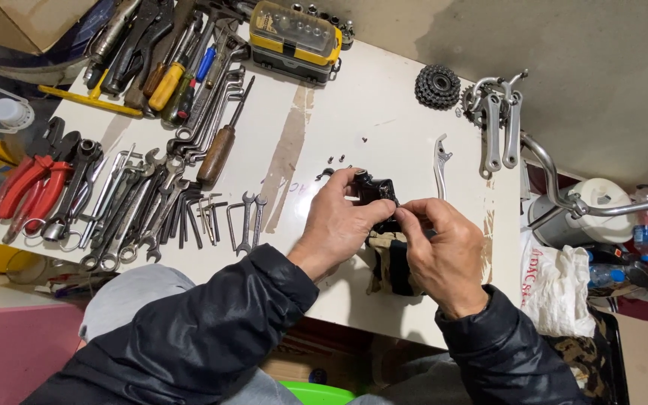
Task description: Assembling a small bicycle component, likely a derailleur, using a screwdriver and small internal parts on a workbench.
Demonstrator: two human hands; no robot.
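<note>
Together the fingertips of both hands meet on a small black bike part (375, 192), held just above the white table (384, 112). The left hand (337, 223) wraps its fingers around the part's near-left side with the thumb pressed on top, while the right hand (444, 251) pinches its right edge between thumb and forefinger, the other fingers curled. The part is mostly covered, so its shape is hard to read; what shows seems to run left to right across the view, its long axis roughly level with the table's near edge, and which end is the front I cannot tell. Just under the part lies a dark and tan glove or rag (391, 266). A few tiny screws (333, 159) sit loose just beyond the part, a silver lever (439, 161) to its right, a cog cluster (437, 86) and crank arms (498, 124) farther off that way, and rows of wrenches (151, 206) well to its left. As I judge it, a slip of the pinch could drop the part or a small fastener among the loose screws, or send it rolling off the near edge.
</note>
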